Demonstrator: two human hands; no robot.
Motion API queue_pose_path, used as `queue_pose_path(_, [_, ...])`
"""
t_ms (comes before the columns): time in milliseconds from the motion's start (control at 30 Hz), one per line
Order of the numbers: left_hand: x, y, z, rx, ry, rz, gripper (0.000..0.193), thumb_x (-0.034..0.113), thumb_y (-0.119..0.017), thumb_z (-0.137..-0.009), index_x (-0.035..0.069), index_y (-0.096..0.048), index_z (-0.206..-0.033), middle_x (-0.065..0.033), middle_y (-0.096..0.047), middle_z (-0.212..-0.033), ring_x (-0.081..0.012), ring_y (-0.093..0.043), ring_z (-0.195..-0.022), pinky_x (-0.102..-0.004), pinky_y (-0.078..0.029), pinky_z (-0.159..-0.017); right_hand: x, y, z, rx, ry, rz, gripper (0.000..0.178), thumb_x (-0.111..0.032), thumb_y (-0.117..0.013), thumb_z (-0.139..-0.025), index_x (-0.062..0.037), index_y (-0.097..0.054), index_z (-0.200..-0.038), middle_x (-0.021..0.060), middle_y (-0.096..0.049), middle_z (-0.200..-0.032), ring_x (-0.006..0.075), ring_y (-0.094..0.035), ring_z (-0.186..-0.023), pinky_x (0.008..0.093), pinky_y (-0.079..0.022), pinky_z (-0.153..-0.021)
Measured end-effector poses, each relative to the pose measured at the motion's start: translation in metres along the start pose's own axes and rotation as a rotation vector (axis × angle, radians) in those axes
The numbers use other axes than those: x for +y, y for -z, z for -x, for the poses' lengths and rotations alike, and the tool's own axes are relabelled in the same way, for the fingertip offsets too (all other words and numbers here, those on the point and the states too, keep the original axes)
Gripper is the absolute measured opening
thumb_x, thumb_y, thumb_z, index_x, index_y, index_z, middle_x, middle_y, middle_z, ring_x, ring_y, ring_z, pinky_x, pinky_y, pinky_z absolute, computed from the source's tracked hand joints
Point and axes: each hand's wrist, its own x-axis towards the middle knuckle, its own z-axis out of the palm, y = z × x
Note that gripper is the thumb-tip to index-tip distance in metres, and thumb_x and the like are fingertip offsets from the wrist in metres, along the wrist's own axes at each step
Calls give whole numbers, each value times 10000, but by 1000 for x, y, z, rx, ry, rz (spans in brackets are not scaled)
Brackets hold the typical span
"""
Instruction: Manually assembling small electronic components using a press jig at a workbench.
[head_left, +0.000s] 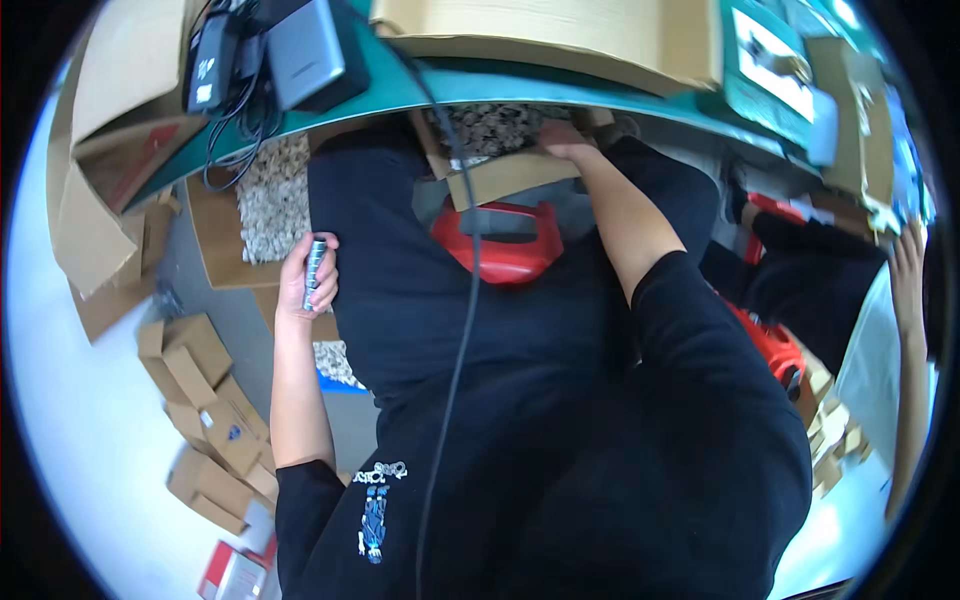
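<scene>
My left hand (pixel 300 285) is closed around a short column of small grey pieces (pixel 314 270), stacked end to end. It is beside my left thigh, next to an open box with many light-grey small parts (pixel 274 200). Under the table edge, my right hand (pixel 563 140) reaches into a cardboard box (pixel 515 180) between my knees. That box is filled with small dark-grey and silvery parts (pixel 500 128). The right fingertips are at the parts and cannot be made out. A red plastic piece with an oval opening (pixel 505 262), perhaps a stool, shows between my thighs.
A green table (pixel 600 88) runs across in front, bearing a large carton (pixel 560 35), a grey box-shaped device (pixel 306 55) and a black adapter (pixel 212 65) with cables. A black cable (pixel 470 310) hangs across my view. Flattened cartons (pixel 215 420) lie left; another person's arm (pixel 908 300) is right.
</scene>
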Motion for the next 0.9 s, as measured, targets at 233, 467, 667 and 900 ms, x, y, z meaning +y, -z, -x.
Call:
queue_pose_path(233, [-30,7,41,224,24,-63,443,410,-416,-1004,-15,-537,-1034,-49,-455,-555,-122,-350,-282,-261,-282,-235,-26,17,-60,746,5,-784,375,-363,-533,-942,-86,-615,-1181,136,-598,-1228,299,-568,-1103,443,-452,-949])
queue_pose_path(467, [-8,34,38,244,132,-266,454,438,-409,-983,8,-529,-1061,-69,-469,-517,-175,-352,-260,-303,-294,-232,-89,9,-62,348,-33,-607,388,-285,-536,-907,-45,-612,-1203,211,-613,-1182,351,-588,-1078,425,-463,-940])
queue_pose_path(667, [16,24,-13,43,361,-390,467,385,-483,-956,-70,-566,-1028,-142,-518,-506,-196,-424,-270,-308,-328,-241,-49,-98,-92,180,-99,-359,462,-343,-557,-848,-5,-620,-1155,238,-599,-1196,383,-549,-1154,453,-459,-951])
queue_pose_path(900, [15,60,-13,-137,438,-420,515,461,-471,-947,-37,-586,-1011,-161,-522,-504,-242,-419,-262,-343,-328,-234,-28,-122,-84,333,-280,-337,498,-397,-502,-863,-45,-624,-1193,165,-589,-1270,338,-527,-1220,467,-416,-998])
